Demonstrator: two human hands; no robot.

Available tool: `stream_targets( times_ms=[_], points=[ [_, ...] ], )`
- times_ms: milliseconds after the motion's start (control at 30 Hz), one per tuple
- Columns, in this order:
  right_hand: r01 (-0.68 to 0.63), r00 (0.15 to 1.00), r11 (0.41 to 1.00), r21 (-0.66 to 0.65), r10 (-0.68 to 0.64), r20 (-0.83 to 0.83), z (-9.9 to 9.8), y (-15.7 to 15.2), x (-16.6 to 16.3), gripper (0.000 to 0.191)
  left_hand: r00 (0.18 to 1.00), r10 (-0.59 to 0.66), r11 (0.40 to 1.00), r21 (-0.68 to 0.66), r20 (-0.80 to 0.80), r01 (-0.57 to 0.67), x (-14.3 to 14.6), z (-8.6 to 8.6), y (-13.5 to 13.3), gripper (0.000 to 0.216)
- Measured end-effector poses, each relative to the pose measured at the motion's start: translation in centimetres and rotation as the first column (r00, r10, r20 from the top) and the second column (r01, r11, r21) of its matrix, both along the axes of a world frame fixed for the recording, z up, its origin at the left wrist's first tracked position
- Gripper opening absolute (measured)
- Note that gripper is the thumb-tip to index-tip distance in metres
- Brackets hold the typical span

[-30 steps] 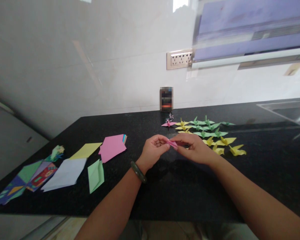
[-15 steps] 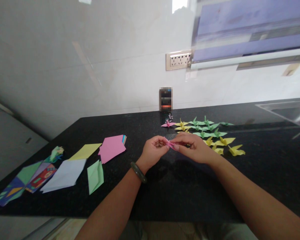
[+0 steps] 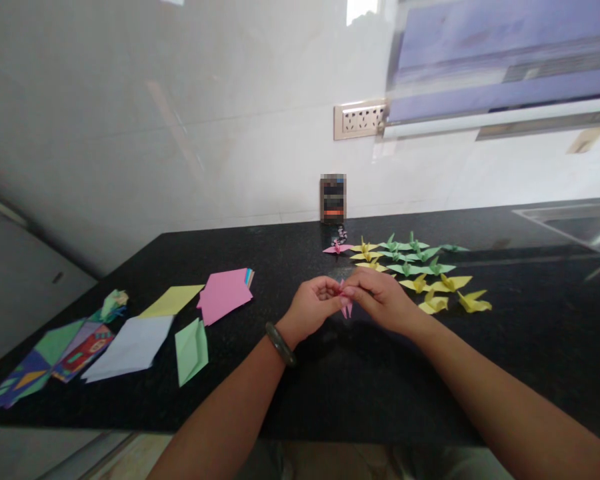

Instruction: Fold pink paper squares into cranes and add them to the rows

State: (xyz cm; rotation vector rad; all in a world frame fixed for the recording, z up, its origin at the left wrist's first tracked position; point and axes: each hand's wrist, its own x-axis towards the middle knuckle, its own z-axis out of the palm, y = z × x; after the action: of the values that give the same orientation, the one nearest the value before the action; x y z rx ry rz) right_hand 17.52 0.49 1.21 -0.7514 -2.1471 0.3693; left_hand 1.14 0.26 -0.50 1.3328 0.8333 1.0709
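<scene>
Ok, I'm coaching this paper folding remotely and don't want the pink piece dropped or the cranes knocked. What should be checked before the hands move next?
1. Grip on both sides: the left hand and right hand pinch the pink folded paper at their fingertips: ok.
2. Paper clear of the black counter: it hangs low over it, and contact cannot be made out: cannot tell.
3. Folds lined up: mostly hidden by fingers and too small to judge: cannot tell.
4. Space beside the right hand: the yellow cranes lie close by the wrist, but apart from it: ok.
5. Space beside the left hand: the pink sheets lie well off to that side: ok.
</scene>
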Motion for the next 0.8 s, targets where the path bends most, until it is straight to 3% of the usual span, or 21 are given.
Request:
stream_targets(
  times_ms=[300, 467, 800],
  points=[
    [-0.005, 0.999, 0.994, -0.111, 0.001, -0.035, -0.4, 1.0, 0.5, 0.010, 0.993, 0.094, 0.992, -0.096, 0.076, -0.087, -0.3, 0.0, 0.4, 0.028],
    [0.107, 0.993, 0.973, -0.204, -0.115, -0.028, -0.5, 0.7, 0.0, 0.014, 0.994, 0.099, 0.994, -0.044, 0.044, -0.097, -0.1, -0.1, 0.2, 0.027],
    [0.154, 0.958, 0.813, -0.562, -0.263, -0.118, -1.6, 0.6, -1.3, 0.017, 0.985, 0.152, 0.988, 0.045, -0.084, -0.149, 0.0, -0.4, 0.3, 0.020]
  ],
)
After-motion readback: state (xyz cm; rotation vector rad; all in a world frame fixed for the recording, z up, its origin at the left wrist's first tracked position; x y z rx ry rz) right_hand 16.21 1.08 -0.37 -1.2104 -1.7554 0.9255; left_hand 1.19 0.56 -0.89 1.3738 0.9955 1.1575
